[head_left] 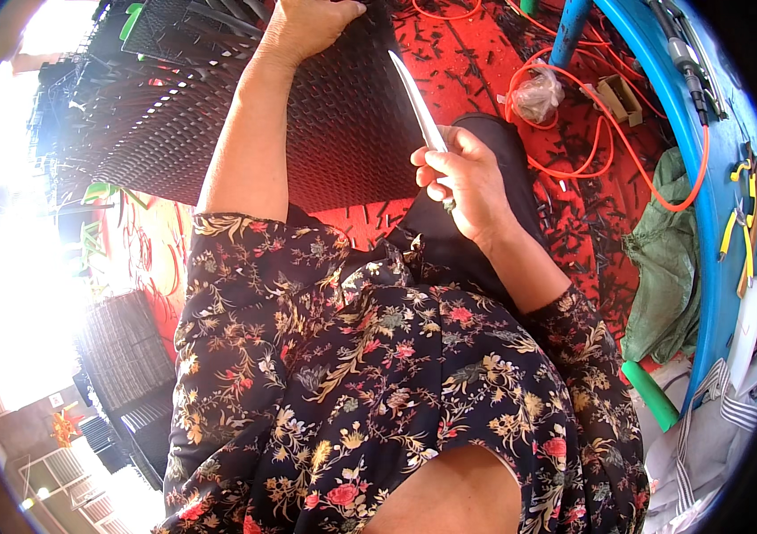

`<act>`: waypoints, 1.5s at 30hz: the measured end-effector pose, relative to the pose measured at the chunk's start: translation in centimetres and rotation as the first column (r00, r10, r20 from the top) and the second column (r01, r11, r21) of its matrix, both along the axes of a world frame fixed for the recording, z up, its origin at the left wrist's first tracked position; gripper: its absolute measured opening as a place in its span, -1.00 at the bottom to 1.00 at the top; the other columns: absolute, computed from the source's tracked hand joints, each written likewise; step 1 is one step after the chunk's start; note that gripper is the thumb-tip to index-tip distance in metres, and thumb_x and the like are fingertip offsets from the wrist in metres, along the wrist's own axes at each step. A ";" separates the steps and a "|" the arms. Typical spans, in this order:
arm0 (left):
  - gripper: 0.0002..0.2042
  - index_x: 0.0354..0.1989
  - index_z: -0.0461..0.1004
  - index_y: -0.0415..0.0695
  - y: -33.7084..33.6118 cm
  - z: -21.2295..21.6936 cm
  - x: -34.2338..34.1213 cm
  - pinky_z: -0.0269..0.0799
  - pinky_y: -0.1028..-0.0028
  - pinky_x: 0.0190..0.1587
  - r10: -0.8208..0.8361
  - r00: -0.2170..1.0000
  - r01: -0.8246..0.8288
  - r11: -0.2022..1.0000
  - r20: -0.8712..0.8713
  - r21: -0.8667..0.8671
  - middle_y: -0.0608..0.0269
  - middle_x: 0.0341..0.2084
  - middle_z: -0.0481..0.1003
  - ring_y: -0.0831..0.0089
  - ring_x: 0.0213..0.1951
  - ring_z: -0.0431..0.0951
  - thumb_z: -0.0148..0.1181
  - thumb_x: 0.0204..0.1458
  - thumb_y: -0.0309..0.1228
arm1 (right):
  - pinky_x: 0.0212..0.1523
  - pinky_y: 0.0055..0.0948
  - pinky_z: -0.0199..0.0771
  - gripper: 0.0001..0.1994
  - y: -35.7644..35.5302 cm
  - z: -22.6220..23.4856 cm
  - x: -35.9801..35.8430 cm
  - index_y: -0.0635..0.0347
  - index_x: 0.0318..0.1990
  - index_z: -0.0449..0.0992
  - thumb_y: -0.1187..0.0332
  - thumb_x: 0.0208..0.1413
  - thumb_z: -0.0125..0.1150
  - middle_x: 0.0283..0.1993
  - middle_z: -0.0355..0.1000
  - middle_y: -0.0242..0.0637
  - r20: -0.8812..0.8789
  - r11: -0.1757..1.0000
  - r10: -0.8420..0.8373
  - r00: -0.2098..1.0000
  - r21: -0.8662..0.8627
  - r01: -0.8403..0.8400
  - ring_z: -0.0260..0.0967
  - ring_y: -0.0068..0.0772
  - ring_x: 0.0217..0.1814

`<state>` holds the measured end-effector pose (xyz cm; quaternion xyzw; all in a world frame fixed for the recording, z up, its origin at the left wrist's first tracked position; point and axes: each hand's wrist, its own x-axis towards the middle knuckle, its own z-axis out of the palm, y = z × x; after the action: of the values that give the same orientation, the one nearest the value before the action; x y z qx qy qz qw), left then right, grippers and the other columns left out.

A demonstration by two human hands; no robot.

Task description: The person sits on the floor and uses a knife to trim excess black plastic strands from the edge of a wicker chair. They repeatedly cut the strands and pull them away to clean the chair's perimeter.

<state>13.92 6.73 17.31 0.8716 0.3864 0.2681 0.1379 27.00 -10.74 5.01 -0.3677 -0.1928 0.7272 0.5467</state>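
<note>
A large black woven panel (343,142) of plastic strips stands before me, with loose strip ends sticking out at its left side. My left hand (312,25) lies against the panel's upper part with the thumb stretched out. Its other fingers are mostly cut off by the top of the picture. In my right hand (468,173) is a slim, curved knife (417,102) with a silvery blade. The fingers are closed around its lower end, and the point is raised up and to the left, just right of the panel. The blade seems apart from the weave.
Black strip scraps litter the red floor (574,245). An orange air hose (606,133) loops across the right side, near a clear plastic bag (537,95) and a small cardboard box (619,100). A blue table edge (708,347) bears yellow-handled pliers (738,227). Below hangs a green sack (663,267).
</note>
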 end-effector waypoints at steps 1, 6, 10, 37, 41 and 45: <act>-0.84 -0.43 0.49 -0.28 0.0 0.0 0.0 0.37 0.52 -0.37 0.001 1.000 -0.001 1.000 0.005 -0.008 0.21 -0.60 0.49 0.56 -0.47 0.46 0.15 -0.28 -0.58 | -0.61 -0.68 0.17 -0.76 0.1 0.1 0.0 0.32 -0.12 0.31 0.50 0.02 0.02 -0.35 0.39 -0.27 0.001 1.000 -0.002 1.000 0.001 0.002 0.31 -0.59 -0.49; -0.84 -0.44 0.48 -0.28 0.0 -0.1 0.0 0.37 0.50 -0.37 -0.031 0.999 0.031 0.999 0.008 0.029 0.19 -0.60 0.49 0.53 -0.48 0.47 0.15 -0.29 -0.57 | -0.60 -0.69 0.17 -0.77 0.5 0.2 0.1 0.32 -0.13 0.31 0.50 0.02 0.01 -0.35 0.39 -0.27 0.011 1.000 0.001 1.000 -0.007 -0.001 0.31 -0.60 -0.49; -0.85 -0.45 0.48 -0.28 -0.1 0.0 -0.1 0.37 0.49 -0.38 -0.014 1.000 0.014 1.000 0.000 0.016 0.17 -0.60 0.48 0.50 -0.48 0.48 0.15 -0.29 -0.57 | -0.59 -0.69 0.18 -0.76 0.4 0.0 0.1 0.32 -0.12 0.31 0.50 0.03 0.00 -0.35 0.39 -0.27 0.019 1.000 -0.011 1.000 -0.001 0.011 0.31 -0.60 -0.49; -0.83 -0.44 0.47 -0.29 -0.3 -0.4 -0.1 0.38 0.46 -0.33 -0.047 0.999 0.046 0.998 0.024 0.035 0.09 -0.56 0.49 0.38 -0.43 0.52 0.15 -0.30 -0.56 | -0.59 -0.69 0.20 -0.79 1.0 1.7 0.8 0.34 -0.16 0.31 0.55 0.01 -0.01 -0.36 0.38 -0.24 -0.013 0.990 -0.082 0.997 0.118 0.083 0.30 -0.60 -0.50; -0.83 -0.45 0.47 -0.29 -0.3 -0.4 -0.1 0.38 0.45 -0.33 -0.039 0.999 0.038 0.997 0.006 0.064 0.08 -0.56 0.49 0.36 -0.43 0.52 0.16 -0.30 -0.56 | -0.60 -0.68 0.18 -0.75 0.8 1.4 0.7 0.37 -0.10 0.29 0.55 0.01 -0.01 -0.34 0.39 -0.22 -0.015 0.990 -0.074 0.997 0.117 0.075 0.32 -0.59 -0.50; -0.83 -0.45 0.46 -0.29 -0.4 -0.3 -0.1 0.38 0.44 -0.33 -0.031 1.000 0.031 0.998 -0.003 0.058 0.07 -0.55 0.49 0.35 -0.43 0.52 0.15 -0.30 -0.56 | -0.59 -0.68 0.18 -0.75 0.9 1.6 0.7 0.37 -0.11 0.29 0.55 0.01 -0.01 -0.34 0.40 -0.23 -0.017 0.986 -0.076 0.997 0.146 0.077 0.32 -0.59 -0.50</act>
<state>13.85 6.32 17.01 0.8814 0.3650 0.2764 0.1162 27.68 -9.88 6.63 -0.3296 -0.2284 0.6915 0.6009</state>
